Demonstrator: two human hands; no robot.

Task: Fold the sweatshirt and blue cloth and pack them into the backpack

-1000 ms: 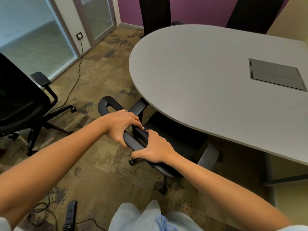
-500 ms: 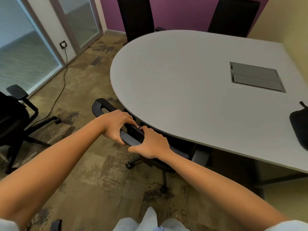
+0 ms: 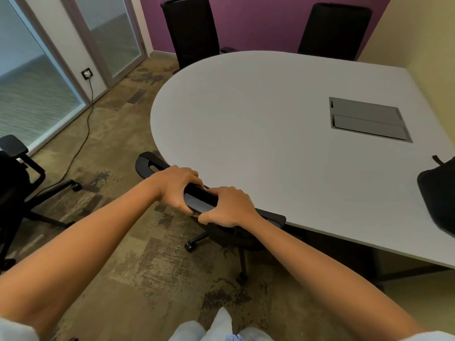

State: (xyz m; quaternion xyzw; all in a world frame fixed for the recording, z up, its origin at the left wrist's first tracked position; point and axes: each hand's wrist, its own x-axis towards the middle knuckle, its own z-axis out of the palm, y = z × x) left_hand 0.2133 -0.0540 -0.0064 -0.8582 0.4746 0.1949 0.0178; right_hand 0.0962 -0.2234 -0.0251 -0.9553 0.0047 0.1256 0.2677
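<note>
Head view: both hands, left point(image 3: 175, 187) and right point(image 3: 227, 206), clamp the chair back point(image 3: 200, 201); the backpack point(image 3: 439, 195) on the desk point(image 3: 258, 124) looks soft, likely best held by its top loop

Office chair point(image 3: 246, 232) at the table's near edge: seat and most of the base lie hidden beneath the table point(image 3: 258, 124) and behind both forearms. Left hand point(image 3: 176, 187) and right hand point(image 3: 229, 206) cover the middle of the chair's top bar; their fingertips curl out of sight behind it. Black backpack point(image 3: 438, 198): cut off by the right edge, its opening not visible. Second chair point(image 3: 14, 183): cropped at the left edge. Two far chairs point(image 3: 192, 28): tops cropped, lower parts hidden behind the table. Light garment point(image 3: 221, 328) at the bottom edge: cropped and blurred, kind indeterminable.
</note>
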